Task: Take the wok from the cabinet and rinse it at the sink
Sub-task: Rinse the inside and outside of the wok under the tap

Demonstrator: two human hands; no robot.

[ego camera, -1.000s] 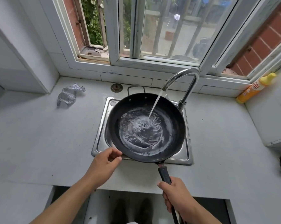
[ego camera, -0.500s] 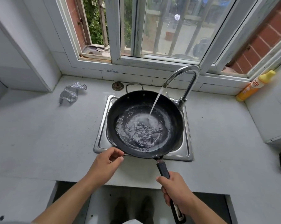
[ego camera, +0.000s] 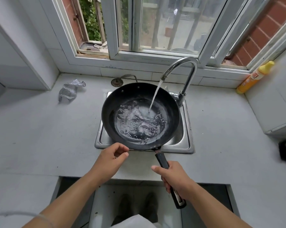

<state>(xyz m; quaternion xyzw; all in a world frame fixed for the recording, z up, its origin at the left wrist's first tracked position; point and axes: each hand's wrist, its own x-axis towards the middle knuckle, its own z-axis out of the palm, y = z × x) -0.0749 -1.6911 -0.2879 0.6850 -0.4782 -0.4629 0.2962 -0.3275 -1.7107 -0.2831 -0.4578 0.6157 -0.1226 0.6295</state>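
Two hands: right hand (ego camera: 177,178) grips the wok (ego camera: 139,116) handle at 5 o'clock; left hand (ego camera: 110,159) pinches its rim under the faucet (ego camera: 184,74).

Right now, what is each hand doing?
Left hand: half curled at the wok rim; contact cannot be told.
Right hand: closed on the wok handle.

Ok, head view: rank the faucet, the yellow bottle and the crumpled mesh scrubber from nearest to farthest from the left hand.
From the left hand:
1. Mesh scrubber, on the counter up and to the left.
2. Faucet, behind the sink on its right side.
3. Yellow bottle, far right, leaning at the window ledge.
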